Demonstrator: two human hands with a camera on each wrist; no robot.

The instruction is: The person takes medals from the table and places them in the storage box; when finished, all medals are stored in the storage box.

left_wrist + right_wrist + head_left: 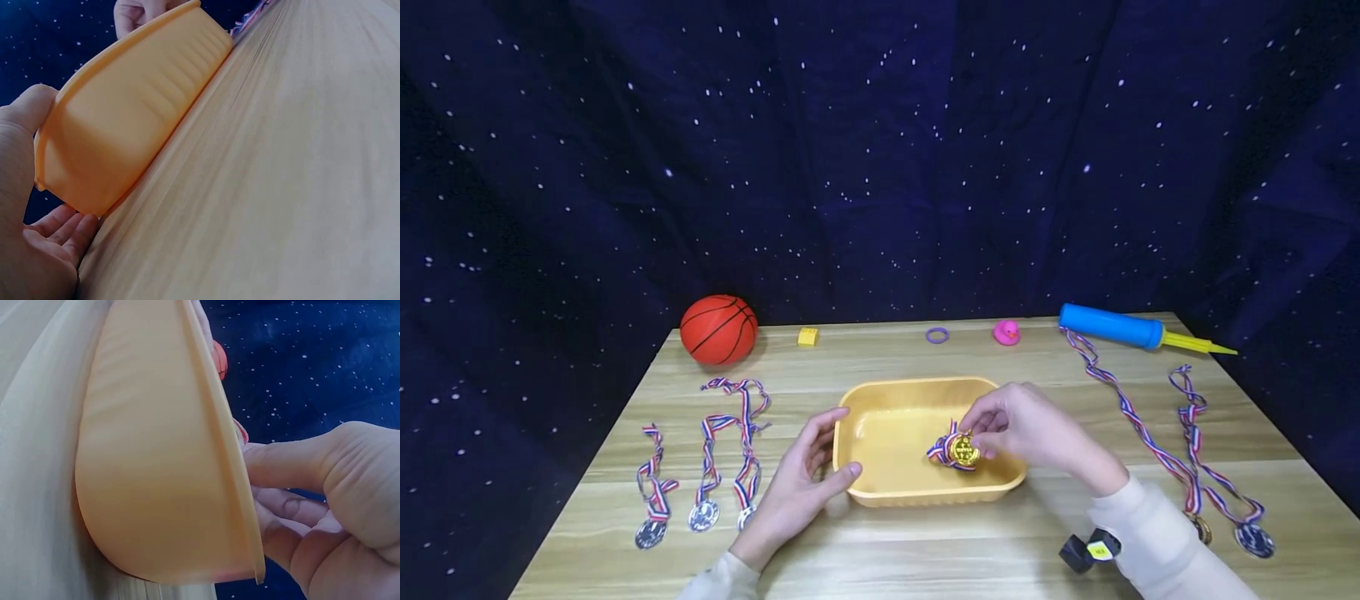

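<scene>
My left hand [808,471] grips the left end of a yellow plastic basin [917,498], thumb over the rim. In the left wrist view, the fingers lie along the basin's outer wall [119,119], low by the table. My right hand [1022,425] reaches over the basin's right side and pinches a gold medal [964,451] between thumb and fingers. Its red, white and blue ribbon [942,450] is bunched beside it, within the basin's outline. In the right wrist view, the basin's wall [150,462] hides the medal and the fingertips.
Three silver medals [703,515] with ribbons lie on the left. On the right are a silver medal [1255,540] and one partly hidden by my sleeve. Along the back sit a basketball [718,330], yellow block [807,337], purple ring [937,335], pink duck [1007,332] and blue pump [1108,325].
</scene>
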